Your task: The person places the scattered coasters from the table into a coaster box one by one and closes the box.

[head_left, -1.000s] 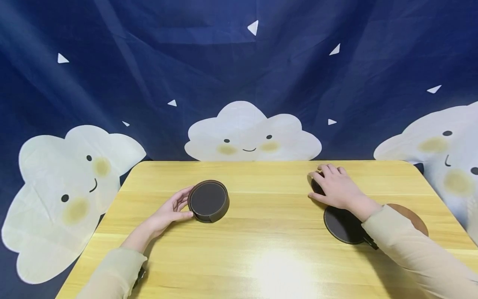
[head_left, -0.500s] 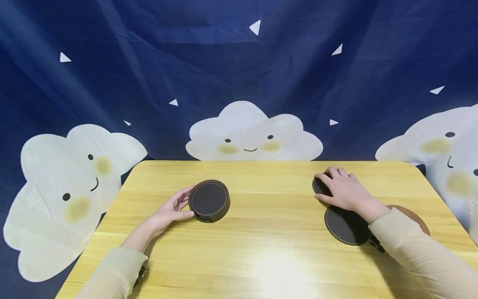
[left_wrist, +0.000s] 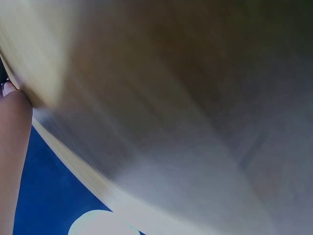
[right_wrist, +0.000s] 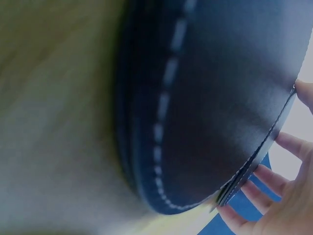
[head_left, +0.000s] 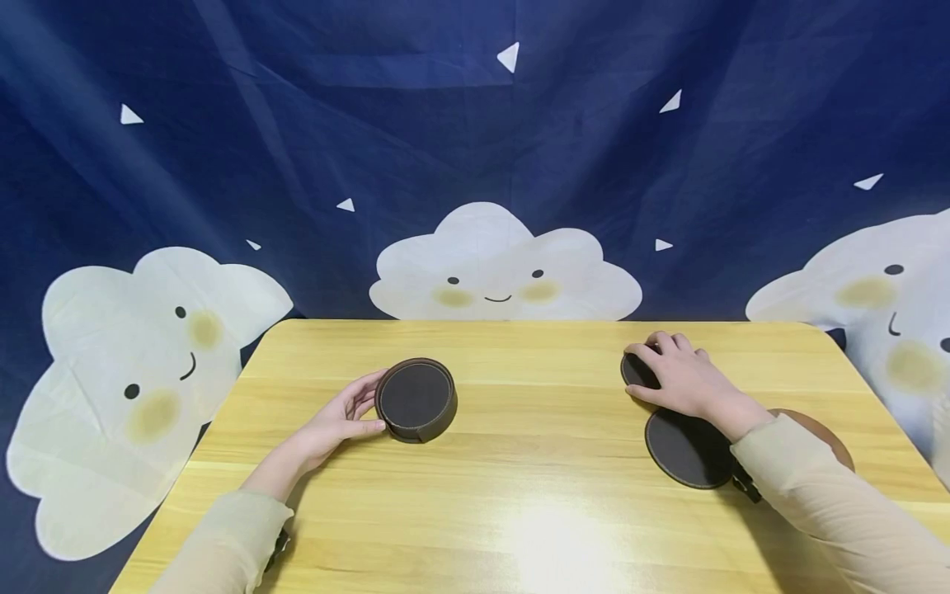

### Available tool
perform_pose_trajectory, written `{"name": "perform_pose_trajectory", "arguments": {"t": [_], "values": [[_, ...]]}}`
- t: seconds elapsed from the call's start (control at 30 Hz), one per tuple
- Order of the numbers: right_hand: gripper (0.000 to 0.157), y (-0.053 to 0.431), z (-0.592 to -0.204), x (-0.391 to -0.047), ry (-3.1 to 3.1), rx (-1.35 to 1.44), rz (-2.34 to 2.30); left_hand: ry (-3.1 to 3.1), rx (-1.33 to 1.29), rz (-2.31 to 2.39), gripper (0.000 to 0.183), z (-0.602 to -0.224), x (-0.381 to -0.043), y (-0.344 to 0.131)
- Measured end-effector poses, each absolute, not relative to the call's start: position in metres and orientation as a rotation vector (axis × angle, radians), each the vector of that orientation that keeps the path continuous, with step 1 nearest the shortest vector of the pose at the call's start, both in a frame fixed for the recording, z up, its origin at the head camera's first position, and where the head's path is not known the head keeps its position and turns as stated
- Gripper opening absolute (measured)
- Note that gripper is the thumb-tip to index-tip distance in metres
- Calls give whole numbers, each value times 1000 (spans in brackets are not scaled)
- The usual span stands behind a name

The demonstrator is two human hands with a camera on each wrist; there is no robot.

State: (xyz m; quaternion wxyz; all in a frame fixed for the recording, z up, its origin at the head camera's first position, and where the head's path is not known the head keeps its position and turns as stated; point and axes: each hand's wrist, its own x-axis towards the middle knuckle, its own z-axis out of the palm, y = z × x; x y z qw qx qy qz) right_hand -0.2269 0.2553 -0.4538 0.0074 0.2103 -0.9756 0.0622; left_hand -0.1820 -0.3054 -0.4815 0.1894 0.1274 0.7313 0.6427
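Note:
My left hand (head_left: 334,417) holds the left side of a round dark brown leather coaster holder (head_left: 441,421), thumb at the near side and fingers round the far side. A dark coaster (head_left: 413,396) lies in it, level near its rim. Over at the right my right hand (head_left: 686,375) grips a dark round coaster (head_left: 637,371) by its edge; palm and fingers hide part of it. In the right wrist view its fingertips (right_wrist: 264,171) touch the edge of dark leather. The left wrist view shows only part of the left hand (left_wrist: 14,147).
Under my right wrist lies a larger dark round mat (head_left: 686,450) with a stitched edge. Partly behind the sleeve is a brown round mat (head_left: 824,433). The light wooden table (head_left: 475,511) ends at a blue curtain (head_left: 416,124) with printed clouds.
My right hand has shifted slightly right, showing a little more of the dark coaster, then stays still. The left hand and the coaster holder have stayed in place.

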Motion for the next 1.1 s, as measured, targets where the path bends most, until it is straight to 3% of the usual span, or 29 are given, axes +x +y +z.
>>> {"name": "perform_pose_trajectory", "arguments": {"t": [1.1], "values": [[71, 248, -450, -237, -3120, 553, 244, 2067, 352, 1804, 89, -482, -182, -305]]}}
